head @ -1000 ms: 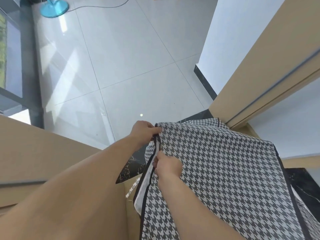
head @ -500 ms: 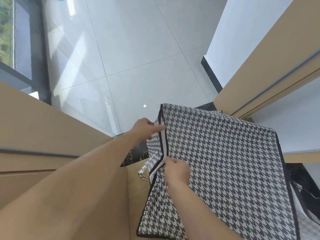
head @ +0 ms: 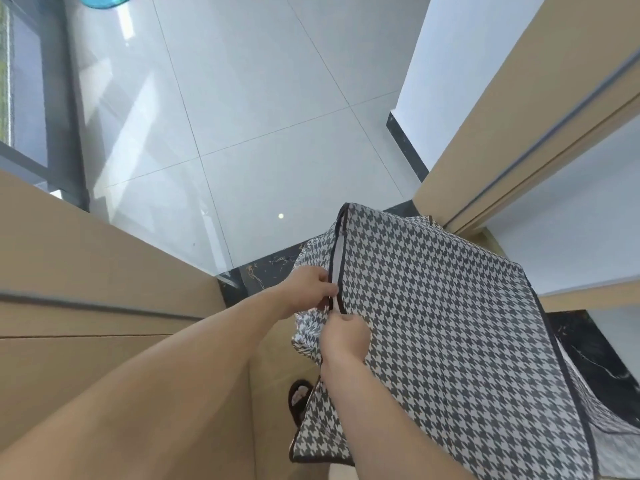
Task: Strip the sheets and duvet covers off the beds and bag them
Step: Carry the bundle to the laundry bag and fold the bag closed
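A large black-and-white houndstooth storage bag (head: 443,327) with dark piping hangs in front of me at the lower right. My left hand (head: 310,289) pinches the bag's left side panel beside the white-lined opening edge. My right hand (head: 344,336) grips the same edge just below, its fingers curled on the fabric. The two hands are almost touching. What is inside the bag is hidden.
Tan wooden door frames stand on the left (head: 104,271) and right (head: 519,133). Pale grey floor tiles (head: 242,116) lie ahead beyond a dark marble threshold (head: 263,271). A foot in a dark sandal (head: 299,398) shows under the bag. A turquoise fan base (head: 104,0) sits top left.
The bag has turned and lifted, so its front corner stands higher. Both hands slid down the opening edge and came closer together. A sandalled foot has come into sight below.
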Demonstrator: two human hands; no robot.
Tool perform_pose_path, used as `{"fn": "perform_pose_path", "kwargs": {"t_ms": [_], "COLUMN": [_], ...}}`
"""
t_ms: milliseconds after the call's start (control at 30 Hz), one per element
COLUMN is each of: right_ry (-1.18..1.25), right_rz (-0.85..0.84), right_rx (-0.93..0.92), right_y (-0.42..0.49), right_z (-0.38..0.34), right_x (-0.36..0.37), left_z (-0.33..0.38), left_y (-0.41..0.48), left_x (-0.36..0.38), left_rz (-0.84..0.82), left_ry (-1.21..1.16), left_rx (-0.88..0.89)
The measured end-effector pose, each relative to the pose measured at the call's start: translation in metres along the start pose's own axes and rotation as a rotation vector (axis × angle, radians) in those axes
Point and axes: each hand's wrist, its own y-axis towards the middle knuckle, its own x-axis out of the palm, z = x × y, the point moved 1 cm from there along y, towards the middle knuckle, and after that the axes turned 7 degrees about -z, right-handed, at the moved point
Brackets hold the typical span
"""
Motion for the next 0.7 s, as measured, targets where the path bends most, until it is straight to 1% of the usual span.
{"fn": "perform_pose_path", "kwargs": {"t_ms": [100, 200, 267, 367, 467, 533, 567, 600, 633, 700], "right_ry": [-0.034, -0.017, -0.005, -0.099, -0.242, -0.432, -0.545, -0.603, -0.622, -0.565], "right_rz": [0.013, -0.070, -0.129, -0.132, -0.062, 0.019, 0.062, 0.105, 0.132, 0.149], "right_rx": [0.016, 0.082, 0.124, 0.129, -0.024, -0.135, -0.173, -0.192, -0.198, -0.217], "right_y": [0.008, 0.017, 0.018, 0.012, 0.009, 0.008, 0.008, 0.012, 0.015, 0.025], "right_z": [-0.011, -0.020, -0.021, -0.009, 0.008, 0.011, 0.009, 0.007, 0.003, -0.003], "right_x": [-0.009, -0.017, -0.021, -0.032, -0.042, -0.050, -0.056, -0.064, -0.073, -0.089], "left_z": [0.005, 0.008, 0.011, 0.011, 0.007, 0.006, 0.006, 0.006, 0.004, -0.003], "left_y": [0.002, 0.004, 0.005, 0.007, 0.010, 0.012, 0.012, 0.012, 0.011, 0.007], "left_x": [0.003, -0.004, -0.012, -0.027, -0.043, -0.046, -0.045, -0.044, -0.044, -0.044], "left_rz": [0.098, 0.198, 0.225, 0.304, 0.356, 0.376, 0.404, 0.437, 0.470, 0.543], "left_ry": [-0.027, -0.058, -0.058, -0.113, -0.191, -0.231, -0.261, -0.292, -0.326, -0.383], "left_rx": [0.037, 0.041, 0.043, 0.026, 0.004, 0.006, 0.005, -0.001, -0.007, -0.021]}}
